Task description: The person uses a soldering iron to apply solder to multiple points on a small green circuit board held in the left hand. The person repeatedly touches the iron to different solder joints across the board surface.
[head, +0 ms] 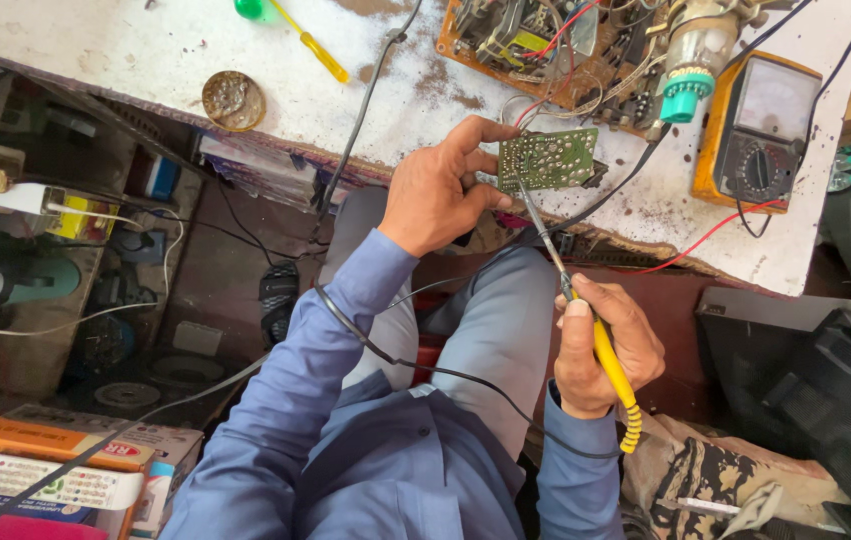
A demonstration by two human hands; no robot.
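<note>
**Inspector:** Your left hand (pixel 436 190) pinches a small green circuit board (pixel 549 158) by its left edge, thumb below and fingers above. You hold it in the air just off the near edge of the workbench (pixel 146 50), solder side up, dotted with silver joints.

**Operator:** And the right?

**Inspector:** Your right hand (pixel 606 350) is wrapped tight round a yellow-handled soldering iron (pixel 586 320). Its thin metal tip touches the board's lower left part. A black cord (pixel 426 370) loops across your lap.

**Operator:** Any packages?

**Inspector:** Flat cardboard boxes (pixel 56 470) lie stacked at the lower left, orange, white and blue, with printed labels.

**Operator:** What else is on the workbench?

**Inspector:** A larger brown circuit board (pixel 536 50) crowded with parts lies towards the far edge, just behind your small one. An orange-cased meter (pixel 761 130) with a round dial sits near the right edge, its red and black leads trailing over the near edge. A yellow-shafted screwdriver (pixel 311 42) lies at the far edge, and a round rusty tin (pixel 234 100) near the left of the near edge. The wires run close beside your small board.
</note>
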